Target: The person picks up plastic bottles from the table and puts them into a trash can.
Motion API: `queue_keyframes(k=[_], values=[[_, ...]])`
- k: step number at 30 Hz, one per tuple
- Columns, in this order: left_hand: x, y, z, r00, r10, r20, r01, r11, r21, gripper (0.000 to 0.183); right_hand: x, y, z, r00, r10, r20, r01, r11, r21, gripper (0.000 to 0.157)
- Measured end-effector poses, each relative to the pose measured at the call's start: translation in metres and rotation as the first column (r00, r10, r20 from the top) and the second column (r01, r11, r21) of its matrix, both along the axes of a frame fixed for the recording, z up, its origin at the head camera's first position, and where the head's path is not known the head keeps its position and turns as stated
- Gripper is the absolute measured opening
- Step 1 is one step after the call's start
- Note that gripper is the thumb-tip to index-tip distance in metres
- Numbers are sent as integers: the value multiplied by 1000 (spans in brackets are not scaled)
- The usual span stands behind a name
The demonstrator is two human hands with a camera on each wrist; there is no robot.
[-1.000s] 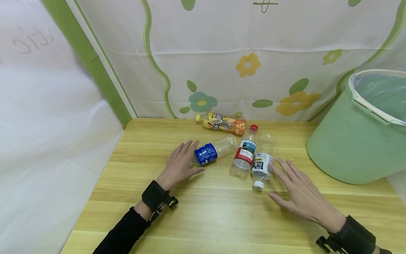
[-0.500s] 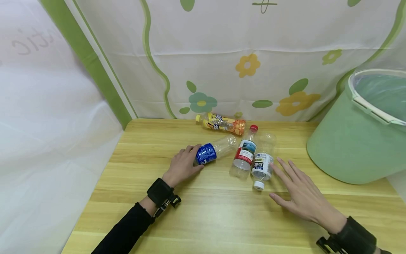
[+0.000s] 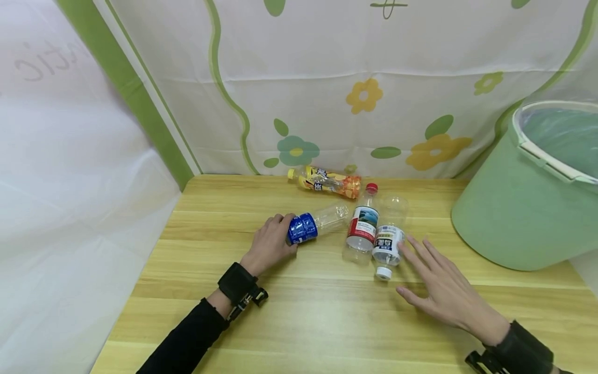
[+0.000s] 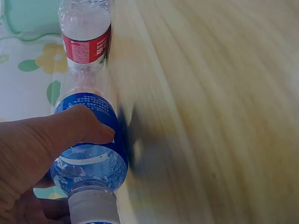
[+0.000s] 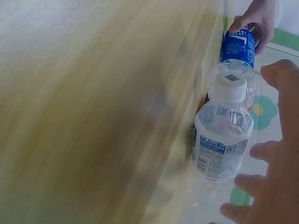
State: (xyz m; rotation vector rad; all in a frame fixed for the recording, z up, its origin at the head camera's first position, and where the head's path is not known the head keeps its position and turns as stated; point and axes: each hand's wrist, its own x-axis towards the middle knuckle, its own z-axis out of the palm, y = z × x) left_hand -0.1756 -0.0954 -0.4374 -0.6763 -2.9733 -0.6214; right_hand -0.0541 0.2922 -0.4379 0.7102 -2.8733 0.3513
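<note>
The left hand point(image 3: 268, 244), spread beside the Pocari Sweat bottle point(image 3: 302, 228) a second ago, now grips it near the capped end, seemingly firmly enough to lift it from mid-desk point(image 3: 327, 322). The right hand point(image 3: 446, 288) is spread beside the white-capped bottle point(image 3: 388, 244) (contact unclear). That and the red-capped bottle point(image 3: 363, 228) lie between the held one and the green bin point(image 3: 514, 208) by the right edge; a yellow-capped bottle point(image 3: 329, 182) lies near the far edge.

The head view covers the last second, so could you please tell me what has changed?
The left hand has taken hold of the blue-labelled bottle near its cap end. The red-capped bottle and white-labelled bottle have shifted slightly right at their near ends. The right hand, yellow-capped bottle and green bin stayed put.
</note>
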Motion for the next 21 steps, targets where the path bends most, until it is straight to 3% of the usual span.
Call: queue_keyframes(k=[13, 21], values=[[8, -1, 10, 1000, 6, 0, -6, 1000, 30, 77, 0, 8, -2, 1000, 15, 17, -15, 1000, -24, 97], [18, -4, 27, 999, 3, -48, 0, 999, 48, 80, -4, 17, -2, 1000, 24, -11, -24, 998, -54, 93]])
